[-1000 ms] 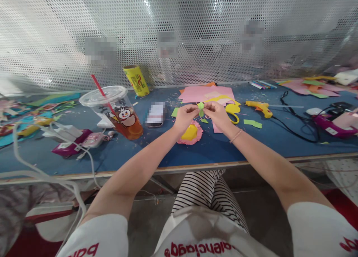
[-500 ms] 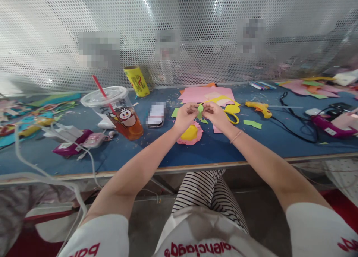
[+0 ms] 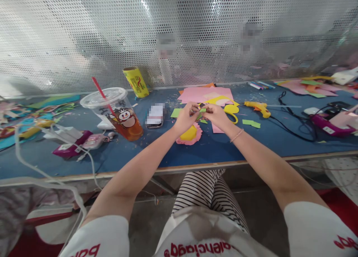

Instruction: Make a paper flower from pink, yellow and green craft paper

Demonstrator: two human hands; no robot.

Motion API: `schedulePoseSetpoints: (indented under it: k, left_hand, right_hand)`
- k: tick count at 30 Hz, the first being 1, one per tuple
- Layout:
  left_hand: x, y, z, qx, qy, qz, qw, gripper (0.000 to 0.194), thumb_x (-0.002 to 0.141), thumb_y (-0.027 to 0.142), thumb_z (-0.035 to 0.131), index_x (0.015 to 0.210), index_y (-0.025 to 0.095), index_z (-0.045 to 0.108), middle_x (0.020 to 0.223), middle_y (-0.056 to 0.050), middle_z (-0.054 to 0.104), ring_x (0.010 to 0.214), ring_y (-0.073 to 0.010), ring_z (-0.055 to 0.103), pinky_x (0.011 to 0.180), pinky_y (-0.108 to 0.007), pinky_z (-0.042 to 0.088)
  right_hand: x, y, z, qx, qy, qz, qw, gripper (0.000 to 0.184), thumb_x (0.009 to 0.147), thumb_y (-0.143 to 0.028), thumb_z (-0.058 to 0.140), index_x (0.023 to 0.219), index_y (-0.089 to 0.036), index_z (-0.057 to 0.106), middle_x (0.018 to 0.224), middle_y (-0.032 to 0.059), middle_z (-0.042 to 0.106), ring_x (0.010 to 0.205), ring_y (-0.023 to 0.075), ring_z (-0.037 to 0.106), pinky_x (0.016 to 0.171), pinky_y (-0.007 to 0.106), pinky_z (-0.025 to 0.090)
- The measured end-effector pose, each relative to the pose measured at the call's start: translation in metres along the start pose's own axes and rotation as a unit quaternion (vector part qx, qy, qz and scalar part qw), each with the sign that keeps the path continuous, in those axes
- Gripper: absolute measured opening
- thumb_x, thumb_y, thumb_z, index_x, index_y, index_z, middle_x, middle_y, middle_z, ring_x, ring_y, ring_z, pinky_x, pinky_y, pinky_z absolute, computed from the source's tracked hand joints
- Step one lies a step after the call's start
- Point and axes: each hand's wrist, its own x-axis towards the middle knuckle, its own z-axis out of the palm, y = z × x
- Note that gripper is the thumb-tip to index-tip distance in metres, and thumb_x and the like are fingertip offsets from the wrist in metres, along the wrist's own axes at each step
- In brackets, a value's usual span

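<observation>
My left hand point(image 3: 187, 117) and my right hand point(image 3: 214, 115) meet over the table, both closed on one small piece of green paper point(image 3: 201, 113). Fingers hide part of its shape. Just below my left hand lies a pink paper flower with a yellow middle point(image 3: 189, 135). Yellow-handled scissors point(image 3: 233, 117) rest right of my right hand, partly covered by yellow paper. Green scraps point(image 3: 175, 113) lie left of my hands, and a pink paper piece point(image 3: 217, 128) sits under my right wrist.
A lidded drink cup point(image 3: 120, 115) with a red straw and a phone point(image 3: 155, 115) stand to the left. A yellow glue gun point(image 3: 257, 108) with a black cord lies right. Pink sheets point(image 3: 205, 94) lie behind my hands, before a perforated metal panel point(image 3: 192, 33).
The green paper has turned in my fingers: it stood upright between them before and now shows tilted and more hidden. My hands stay in nearly the same place.
</observation>
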Motion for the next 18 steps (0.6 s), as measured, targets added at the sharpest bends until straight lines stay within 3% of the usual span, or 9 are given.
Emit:
schedulePoseSetpoints:
  k: [4,9,14,18]
  left_hand:
    - [0.0,0.0,-0.001,-0.062,-0.004,-0.048,0.997,0.025,0.068,0.024,0.068,0.088,0.016,0.057,0.078,-0.002,0.062,0.065,-0.0112,0.06,0.061,-0.026,0.051]
    - [0.001,-0.002,-0.001,-0.069,-0.02,-0.047,0.996,0.03,0.061,0.034,0.073,0.079,0.014,0.063,0.075,-0.004,0.066,0.067,-0.0121,0.06,0.064,-0.026,0.05]
    - [0.004,-0.001,-0.003,0.032,-0.01,-0.021,0.999,0.022,0.061,0.035,0.072,0.069,0.015,0.065,0.069,-0.003,0.065,0.064,-0.0126,0.059,0.063,-0.026,0.048]
    - [0.003,0.003,-0.005,0.119,-0.003,0.022,0.993,0.014,0.067,0.03,0.066,0.069,0.017,0.065,0.071,-0.004,0.067,0.066,-0.0138,0.06,0.067,-0.027,0.048]
  right_hand:
    - [0.0,0.001,0.0,0.054,0.01,0.028,0.998,0.014,0.065,-0.02,0.062,0.078,-0.017,0.057,0.068,0.0003,0.063,0.059,0.0117,0.06,0.06,0.027,0.049]
    - [0.002,0.002,-0.001,0.085,0.009,0.045,0.995,0.012,0.068,-0.023,0.064,0.075,-0.017,0.057,0.067,0.0011,0.064,0.059,0.0125,0.062,0.061,0.028,0.052]
    - [0.001,0.0,-0.006,-0.032,-0.008,-0.034,0.999,0.015,0.072,-0.018,0.059,0.086,-0.017,0.06,0.076,0.0015,0.066,0.066,0.0132,0.064,0.066,0.028,0.052]
    - [0.002,-0.008,-0.014,-0.058,-0.082,-0.051,0.994,0.029,0.08,-0.017,0.052,0.108,-0.018,0.056,0.086,0.0034,0.068,0.072,0.0131,0.065,0.07,0.028,0.052]
